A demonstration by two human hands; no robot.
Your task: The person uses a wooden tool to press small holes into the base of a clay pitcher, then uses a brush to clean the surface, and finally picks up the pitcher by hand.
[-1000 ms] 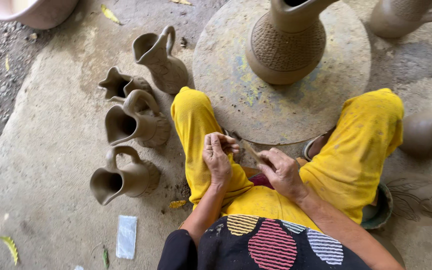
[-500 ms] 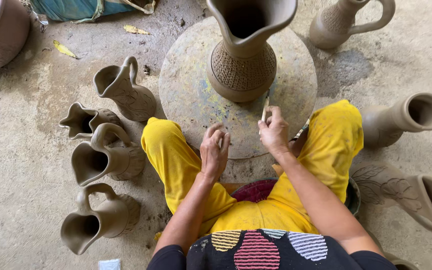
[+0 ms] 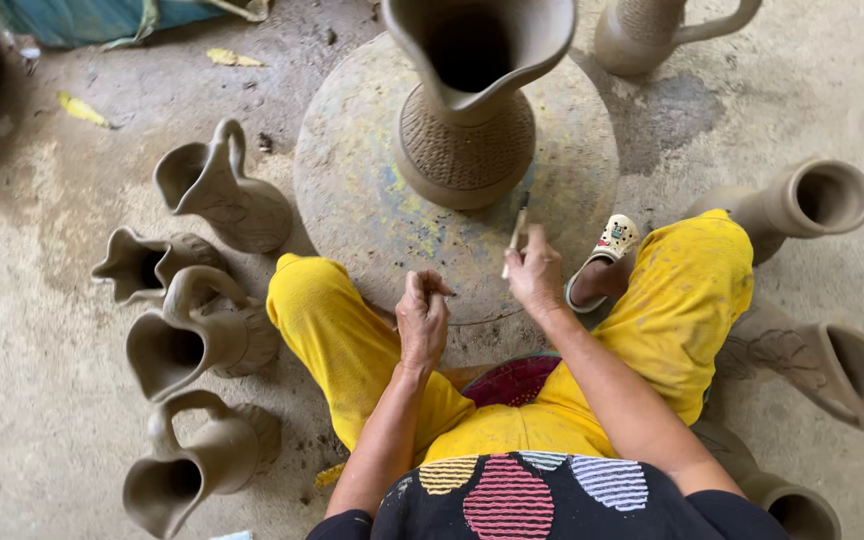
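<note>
Thin tool (image 3: 518, 233) in right hand (image 3: 537, 280), clay jug (image 3: 472, 100) on wheel (image 3: 352, 200), pitchers (image 3: 214, 190) alongside

right hand (image 3: 535, 275): lifted from lap, tool (image 3: 517, 232) raised toward jug (image 3: 467, 105) | left hand (image 3: 422, 318): risen, fisted

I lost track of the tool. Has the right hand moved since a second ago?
Yes. The right hand rose from the lap toward the round wheel, holding a thin tool.

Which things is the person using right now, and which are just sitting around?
In use: right hand holding thin stick tool; clay jug; round wheel; left hand.
Sitting around: finished jugs; yellow leaves.
</note>
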